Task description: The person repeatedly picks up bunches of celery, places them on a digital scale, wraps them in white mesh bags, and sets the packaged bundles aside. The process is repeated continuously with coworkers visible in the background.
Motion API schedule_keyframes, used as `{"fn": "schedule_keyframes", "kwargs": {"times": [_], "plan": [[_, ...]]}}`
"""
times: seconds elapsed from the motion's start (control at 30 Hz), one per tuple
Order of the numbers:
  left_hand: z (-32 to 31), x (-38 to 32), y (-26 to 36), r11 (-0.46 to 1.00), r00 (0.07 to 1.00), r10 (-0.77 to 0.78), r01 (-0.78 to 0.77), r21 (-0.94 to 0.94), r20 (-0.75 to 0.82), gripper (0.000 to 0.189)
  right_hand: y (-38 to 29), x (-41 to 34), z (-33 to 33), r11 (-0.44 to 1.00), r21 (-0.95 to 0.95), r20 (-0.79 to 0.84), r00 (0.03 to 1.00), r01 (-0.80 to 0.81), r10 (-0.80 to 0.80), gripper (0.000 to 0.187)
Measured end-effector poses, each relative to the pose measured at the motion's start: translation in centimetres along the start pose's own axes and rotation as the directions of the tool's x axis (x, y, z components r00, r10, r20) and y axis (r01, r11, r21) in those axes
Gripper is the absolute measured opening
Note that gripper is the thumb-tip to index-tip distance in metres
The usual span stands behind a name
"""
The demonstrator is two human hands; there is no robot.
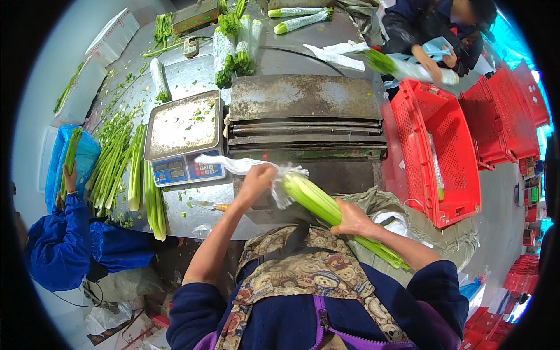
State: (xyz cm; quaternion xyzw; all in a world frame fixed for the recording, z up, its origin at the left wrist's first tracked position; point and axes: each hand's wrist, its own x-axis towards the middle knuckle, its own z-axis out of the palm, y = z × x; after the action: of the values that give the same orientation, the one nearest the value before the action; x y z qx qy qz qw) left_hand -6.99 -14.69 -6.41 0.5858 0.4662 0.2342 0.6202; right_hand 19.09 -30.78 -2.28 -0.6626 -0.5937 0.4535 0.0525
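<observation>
My right hand point(353, 217) grips a bunch of celery point(310, 197) around its stalks, held slantwise in front of my apron. The leafy end points down to the right, below that hand. At the pale base end, my left hand point(261, 177) is closed on a white foam net sleeve point(236, 164). The sleeve's near opening fits around the celery base, while its loose end trails left over the keypad of a digital scale point(183, 127). Just beyond the celery stands a metal wrapping machine point(306, 98) with rollers along its near side.
Loose celery stalks point(116, 162) lie left of the scale, and a knife point(211, 205) lies near the table edge. Netted celery bunches point(236, 48) are at the back. A red crate point(455, 144) stands right. Co-workers are at left, in a blue sleeve point(76, 227), and upper right, holding wrapped celery point(420, 70).
</observation>
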Motion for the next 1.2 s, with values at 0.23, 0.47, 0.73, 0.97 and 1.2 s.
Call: {"fn": "schedule_keyframes", "kwargs": {"times": [0.23,0.47,0.73,0.97,1.2], "plan": [[2.9,-2.1,5.1,0.779,0.862,0.503,-0.483,0.398,0.062,0.007,-1.1,0.7,-0.2,1.0,-0.005,-0.062,0.998,0.031,-0.031,0.064],[2.6,-4.4,6.4,0.828,0.741,0.559,-0.48,0.29,-0.373,0.029,-4.6,0.7,-1.5,0.957,0.23,-0.266,0.957,0.178,-0.114,0.053],[0.8,1.0,9.4,0.794,0.929,-0.023,-0.207,-0.571,-0.369,0.053,-8.4,3.6,-1.7,0.979,0.012,-0.266,0.944,0.203,-0.193,0.062],[-4.2,1.6,9.8,0.927,0.992,-0.008,0.056,-0.37,0.129,0.043,-7.6,3.2,-2.8,0.88,-0.407,-0.351,0.848,0.244,-0.397,0.06],[-1.8,1.2,9.5,0.85,0.973,-0.007,-0.116,-0.514,-0.231,0.052,-7.4,4.1,-2.9,0.902,-0.373,-0.344,0.87,0.219,-0.353,0.074]]}}
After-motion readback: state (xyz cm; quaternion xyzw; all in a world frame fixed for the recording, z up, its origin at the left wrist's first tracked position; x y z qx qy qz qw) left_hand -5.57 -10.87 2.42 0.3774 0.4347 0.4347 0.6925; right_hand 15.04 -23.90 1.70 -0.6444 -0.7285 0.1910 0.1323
